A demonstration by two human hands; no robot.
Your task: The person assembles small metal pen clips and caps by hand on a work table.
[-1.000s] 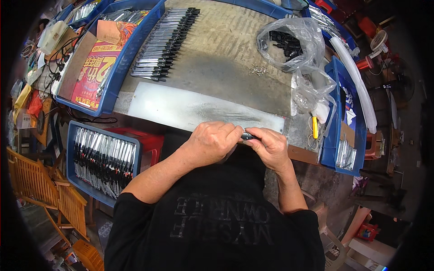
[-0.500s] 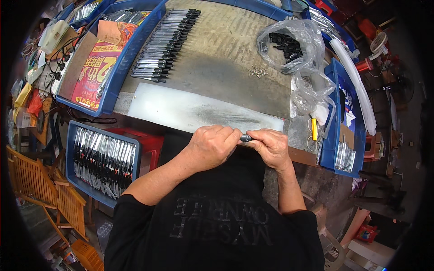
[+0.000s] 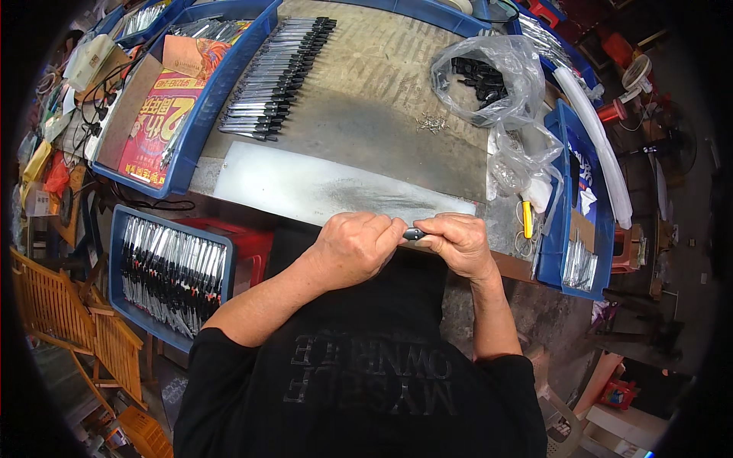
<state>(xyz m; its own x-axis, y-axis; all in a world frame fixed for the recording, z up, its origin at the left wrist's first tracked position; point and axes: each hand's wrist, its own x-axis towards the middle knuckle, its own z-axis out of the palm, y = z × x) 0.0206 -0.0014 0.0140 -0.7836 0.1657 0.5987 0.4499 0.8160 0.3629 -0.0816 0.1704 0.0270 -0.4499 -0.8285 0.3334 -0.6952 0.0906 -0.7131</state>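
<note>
Small dark part (image 3: 414, 233) pinched between left hand (image 3: 353, 248) and right hand (image 3: 458, 243), both fists curled tight, only its middle showing between the thumbs. Held close to the body, just off the counter (image 3: 366, 114) edge, likely for force. Finished-looking row of pieces (image 3: 279, 69) well apart.
</note>
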